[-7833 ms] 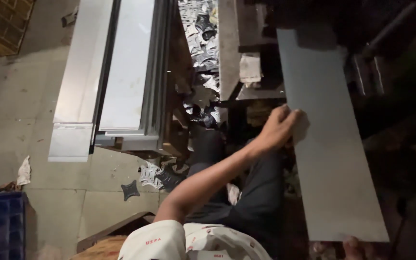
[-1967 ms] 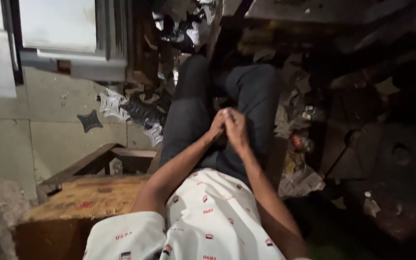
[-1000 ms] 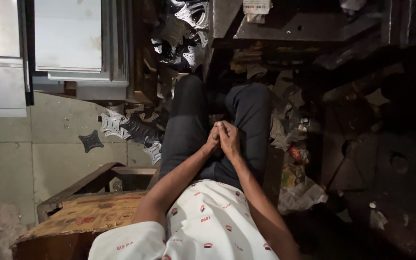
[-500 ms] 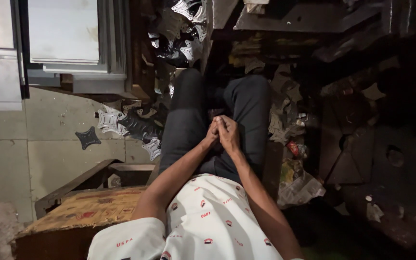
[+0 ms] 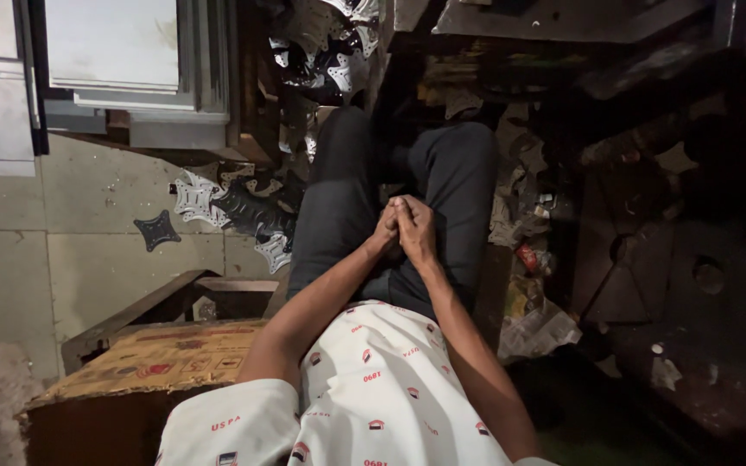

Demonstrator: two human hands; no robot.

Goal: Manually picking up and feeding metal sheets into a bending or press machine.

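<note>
I sit looking down at my lap in dark trousers (image 5: 338,207). My left hand (image 5: 385,235) and my right hand (image 5: 416,229) are pressed together between my thighs, fingers closed around each other. Neither hand holds any object that I can see. My white patterned shirt (image 5: 373,397) fills the lower middle of the view. Both forearms run from the shirt up to the joined hands.
Stacked metal sheets (image 5: 114,52) lie on the floor at the upper left. Cut star-shaped metal pieces (image 5: 218,207) are scattered by my left leg. A cardboard box (image 5: 148,362) on a wooden frame stands at the lower left. A dark machine body (image 5: 684,259) and littered scraps fill the right side.
My hand has left the long metal sheet it touched several seconds ago, and the sheet is gone from view. Over the last two seconds the hands stay clasped; only the view shifts slightly.
</note>
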